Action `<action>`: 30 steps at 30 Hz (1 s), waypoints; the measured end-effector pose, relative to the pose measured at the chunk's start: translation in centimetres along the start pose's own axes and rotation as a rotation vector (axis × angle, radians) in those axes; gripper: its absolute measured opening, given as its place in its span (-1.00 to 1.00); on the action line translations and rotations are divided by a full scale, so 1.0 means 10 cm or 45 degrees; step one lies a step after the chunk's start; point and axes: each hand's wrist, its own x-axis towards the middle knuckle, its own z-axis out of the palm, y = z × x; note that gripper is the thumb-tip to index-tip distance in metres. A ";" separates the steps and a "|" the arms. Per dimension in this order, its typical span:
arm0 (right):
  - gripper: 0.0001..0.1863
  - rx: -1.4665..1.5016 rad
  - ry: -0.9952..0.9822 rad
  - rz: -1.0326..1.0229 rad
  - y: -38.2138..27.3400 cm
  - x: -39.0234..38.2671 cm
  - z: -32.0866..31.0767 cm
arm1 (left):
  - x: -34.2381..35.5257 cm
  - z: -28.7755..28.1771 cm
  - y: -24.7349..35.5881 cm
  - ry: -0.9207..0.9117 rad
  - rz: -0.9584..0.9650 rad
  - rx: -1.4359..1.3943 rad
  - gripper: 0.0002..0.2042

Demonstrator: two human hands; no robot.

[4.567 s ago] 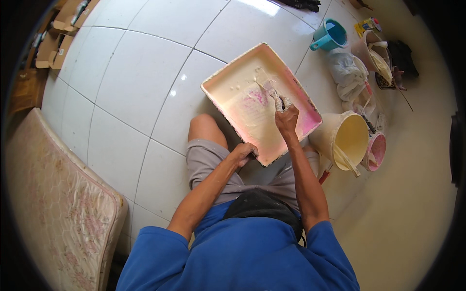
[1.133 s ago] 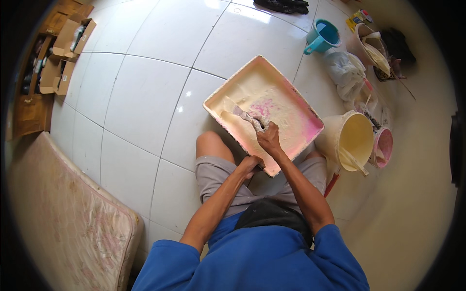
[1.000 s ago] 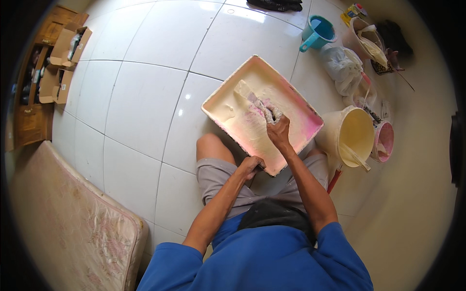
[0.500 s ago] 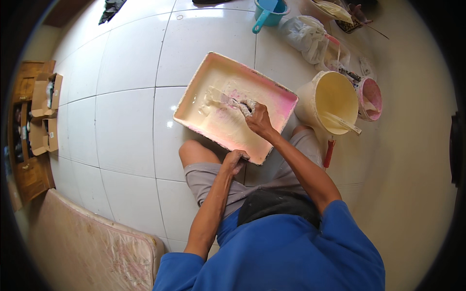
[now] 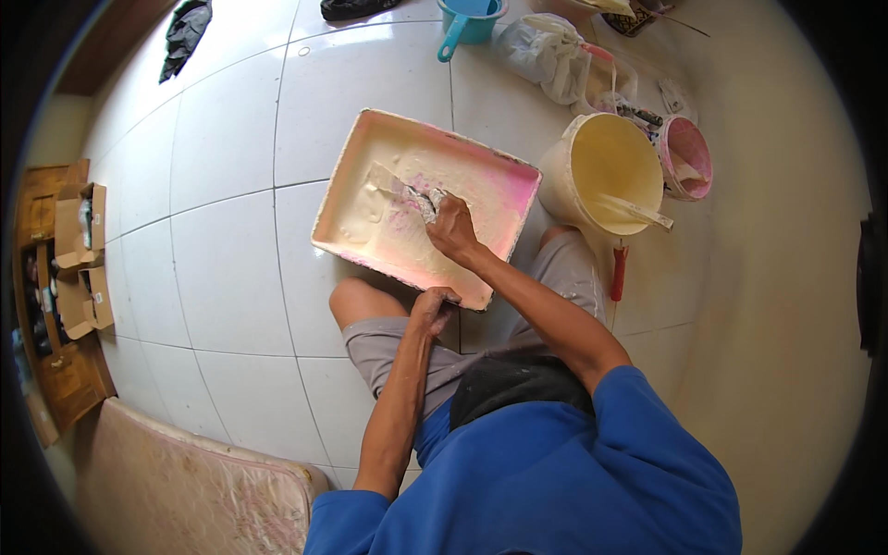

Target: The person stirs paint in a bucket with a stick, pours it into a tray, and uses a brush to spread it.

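Observation:
A rectangular tray point(image 5: 337, 194) with a crusted rim holds thick cream paint with pink patches, over my bent knees. My right hand point(image 5: 452, 225) is closed on the handle of a paint-coated scraper point(image 5: 416, 198), whose blade lies in the paint in the left middle of the tray. My left hand point(image 5: 436, 308) grips the tray's near edge at the bottom. Just right of the tray stands a large cream bucket point(image 5: 587, 139) of pale yellow paint with a pale stick point(image 5: 647, 215) across it. Beside it a smaller bucket point(image 5: 686, 157) is stained pink.
A teal container point(image 5: 470, 26), white plastic bags point(image 5: 541, 55), and a red-handled tool point(image 5: 619, 271) are on the tiled floor point(image 5: 231, 277) at right. Dark cloths point(image 5: 185, 39) lie behind. At left are a wooden cabinet point(image 5: 69, 379), cardboard boxes point(image 5: 79, 222) and a mattress point(image 5: 194, 481).
The view has turned, so the tray appears further left and more level. My right hand has moved the scraper back and forth through the paint. My left hand still grips the edge.

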 end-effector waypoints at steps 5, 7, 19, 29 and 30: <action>-0.75 -0.113 -0.235 0.120 -0.09 -0.10 0.17 | -0.09 -0.10 0.06 0.013 -0.025 0.034 -0.92; -0.76 0.023 -0.165 0.102 -0.15 -0.09 0.21 | -0.13 -0.07 0.09 0.048 -0.015 0.007 -0.93; -0.74 0.131 0.054 0.150 -0.44 0.11 0.39 | -0.41 -0.27 0.23 0.030 0.013 0.015 -0.94; -0.77 0.044 0.093 0.176 -0.59 0.49 0.56 | -0.48 -0.46 0.32 0.048 -0.008 -0.051 -0.93; -0.77 0.043 0.088 0.174 -0.62 0.52 0.56 | -0.50 -0.46 0.33 0.048 -0.006 -0.078 -0.92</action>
